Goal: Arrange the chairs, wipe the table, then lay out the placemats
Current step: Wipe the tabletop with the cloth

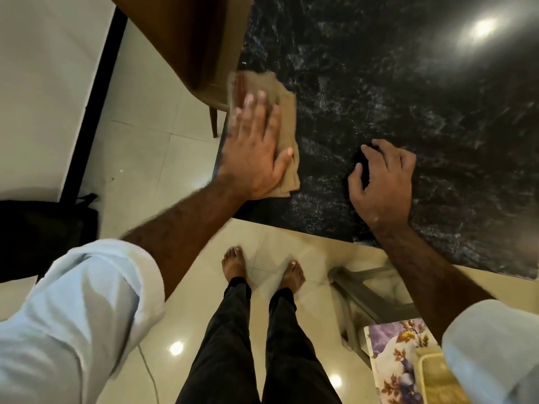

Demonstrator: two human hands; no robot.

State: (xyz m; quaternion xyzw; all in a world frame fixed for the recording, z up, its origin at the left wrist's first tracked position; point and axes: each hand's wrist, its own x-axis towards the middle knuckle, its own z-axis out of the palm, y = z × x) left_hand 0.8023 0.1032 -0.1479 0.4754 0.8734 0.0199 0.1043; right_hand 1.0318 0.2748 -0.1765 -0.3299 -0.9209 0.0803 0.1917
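A black marble-patterned table (379, 83) fills the upper right of the view. A folded tan cloth (284, 112) lies flat near the table's left corner. My left hand (253, 147) presses down on the cloth with its fingers straight and spread. My right hand (382, 179) rests on the tabletop to the right of the cloth, fingertips touching the surface, fingers loosely bent, holding nothing. A brown chair (189, 39) stands against the table's left edge, just beyond the cloth.
The floor is pale glossy tile (163, 118). A black bag (43, 231) sits on the floor at left. A floral mat (393, 354) and a yellowish woven piece (434, 374) lie at lower right beside a grey frame (370, 298). My bare feet stand below the table's near edge.
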